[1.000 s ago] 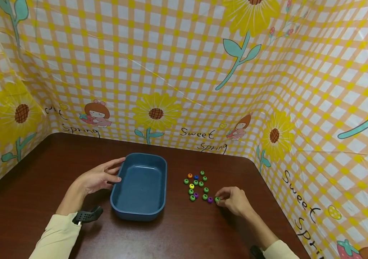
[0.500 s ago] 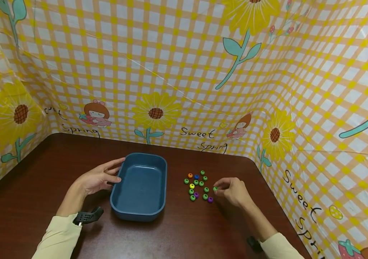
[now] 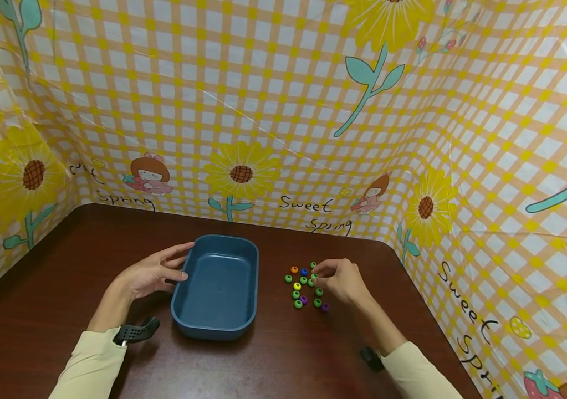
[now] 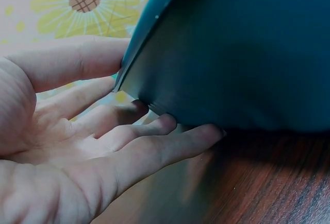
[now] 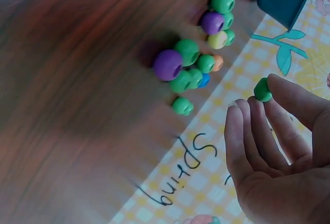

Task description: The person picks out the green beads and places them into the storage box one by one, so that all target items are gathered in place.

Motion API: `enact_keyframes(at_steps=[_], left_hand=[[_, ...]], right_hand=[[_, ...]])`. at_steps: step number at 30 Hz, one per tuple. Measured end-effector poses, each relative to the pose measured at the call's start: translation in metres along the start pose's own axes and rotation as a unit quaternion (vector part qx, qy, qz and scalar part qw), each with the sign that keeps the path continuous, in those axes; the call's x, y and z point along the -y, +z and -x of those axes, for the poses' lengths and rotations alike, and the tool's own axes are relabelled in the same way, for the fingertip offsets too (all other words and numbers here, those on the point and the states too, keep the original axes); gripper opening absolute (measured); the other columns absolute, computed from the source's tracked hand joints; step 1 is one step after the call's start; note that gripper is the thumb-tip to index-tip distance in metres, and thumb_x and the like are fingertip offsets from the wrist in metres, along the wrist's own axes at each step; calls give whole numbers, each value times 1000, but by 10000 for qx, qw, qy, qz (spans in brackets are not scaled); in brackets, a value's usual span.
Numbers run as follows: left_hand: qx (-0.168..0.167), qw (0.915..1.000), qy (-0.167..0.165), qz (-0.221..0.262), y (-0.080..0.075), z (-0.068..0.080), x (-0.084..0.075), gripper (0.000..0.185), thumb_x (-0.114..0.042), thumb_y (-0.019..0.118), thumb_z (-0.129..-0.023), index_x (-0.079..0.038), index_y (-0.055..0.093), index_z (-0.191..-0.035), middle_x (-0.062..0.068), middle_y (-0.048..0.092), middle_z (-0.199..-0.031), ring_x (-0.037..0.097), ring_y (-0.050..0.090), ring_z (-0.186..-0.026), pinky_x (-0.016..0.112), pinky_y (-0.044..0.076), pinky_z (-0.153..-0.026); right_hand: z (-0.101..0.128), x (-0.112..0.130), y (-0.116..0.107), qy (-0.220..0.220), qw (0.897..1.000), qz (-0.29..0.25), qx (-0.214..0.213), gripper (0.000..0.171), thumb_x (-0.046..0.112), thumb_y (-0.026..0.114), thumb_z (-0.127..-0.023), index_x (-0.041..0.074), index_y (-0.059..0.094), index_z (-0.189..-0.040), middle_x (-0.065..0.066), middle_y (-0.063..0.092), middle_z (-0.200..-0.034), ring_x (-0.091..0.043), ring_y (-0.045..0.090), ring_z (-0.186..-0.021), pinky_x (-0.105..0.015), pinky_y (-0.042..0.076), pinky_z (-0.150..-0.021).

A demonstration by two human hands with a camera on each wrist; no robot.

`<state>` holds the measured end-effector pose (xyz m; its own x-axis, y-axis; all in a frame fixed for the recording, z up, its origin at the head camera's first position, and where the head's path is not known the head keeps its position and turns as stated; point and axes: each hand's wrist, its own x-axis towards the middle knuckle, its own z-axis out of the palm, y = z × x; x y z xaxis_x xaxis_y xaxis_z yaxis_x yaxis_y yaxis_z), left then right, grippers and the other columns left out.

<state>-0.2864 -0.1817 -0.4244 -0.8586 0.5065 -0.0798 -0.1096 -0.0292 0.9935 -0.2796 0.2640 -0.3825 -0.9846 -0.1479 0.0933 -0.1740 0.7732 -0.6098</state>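
My left hand (image 3: 151,274) holds the left side of a deep blue rectangular bin (image 3: 218,331), thumb over its rim and fingers against the outer wall. That wall (image 4: 247,69) fills much of the left wrist view. My right hand (image 3: 345,281) pinches one green bead (image 5: 263,90) between thumb and fingertips, raised over the right part of the bead group. Round holed beads lie loose below: several green ones (image 3: 297,304), two purple (image 3: 325,307), a yellow one (image 3: 297,286), an orange one (image 3: 294,270) and a blue one (image 3: 304,272).
A dark brown wooden table (image 3: 273,360) carries everything. Checked cloth (image 3: 188,122) with sunflowers rises behind and beside it like walls. Each wrist wears a black strap device (image 3: 136,331).
My right hand has lifted the green bead off the table's right side and carried it left and away from me, over the other beads. My left hand and the bin stay put.
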Motion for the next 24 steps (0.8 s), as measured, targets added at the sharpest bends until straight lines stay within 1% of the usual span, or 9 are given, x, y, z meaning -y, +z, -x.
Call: enact_keyframes(at_steps=[5, 8, 13, 18, 20, 24], left_hand=[[21, 10000, 3, -1, -1, 0, 0, 86, 3, 61, -95, -6, 10, -163, 26, 14, -167, 54, 36, -143, 68, 48, -99], [28, 10000, -4, -4, -2, -1, 1, 86, 2, 62, -95, -7, 10, -163, 26, 14, -167, 54, 37, -142, 67, 48, -99], [51, 10000, -32, 27, -3, -1, 3, 86, 2, 62, -95, -8, 10, -163, 27, 15, -167, 54, 41, -140, 68, 48, -99], [46, 10000, -43, 23, -3, -1, 3, 86, 2, 62, -95, -8, 10, -163, 27, 15, -166, 54, 41, -140, 68, 48, -99], [27, 10000, -45, 8, -2, -2, 2, 86, 2, 62, -95, -8, 10, -163, 27, 15, -166, 54, 42, -140, 68, 48, -99], [-4, 10000, -48, -8, -2, -1, 2, 86, 2, 62, -95, -7, 10, -163, 27, 16, -166, 54, 42, -139, 68, 48, -99]], right_hand=[[-8, 9, 5, -107, 9999, -50, 25, 15, 11, 76, -89, 8, 78, -103, -6, 77, -90, -28, 73, -79, -31, 56, -64], [-14, 15, 9, -127, 9999, -30, 11, 14, 11, 76, -89, 9, 78, -103, -5, 77, -89, -28, 72, -78, -30, 54, -61], [-23, 28, 16, -90, 9998, -188, 79, 15, 11, 77, -89, 9, 78, -104, -6, 77, -90, -31, 73, -82, -30, 55, -62], [-30, 41, 23, -118, 9996, -259, 58, 17, 12, 76, -89, 10, 78, -105, -6, 78, -93, -27, 73, -80, -31, 57, -64], [-32, 46, 26, -181, 9996, -234, 29, 17, 12, 76, -89, 11, 78, -105, -6, 78, -95, -24, 73, -77, -31, 56, -64], [-38, 54, 32, -346, 9993, -170, -34, 16, 12, 77, -89, 11, 79, -104, -7, 78, -96, -23, 72, -77, -31, 56, -63]])
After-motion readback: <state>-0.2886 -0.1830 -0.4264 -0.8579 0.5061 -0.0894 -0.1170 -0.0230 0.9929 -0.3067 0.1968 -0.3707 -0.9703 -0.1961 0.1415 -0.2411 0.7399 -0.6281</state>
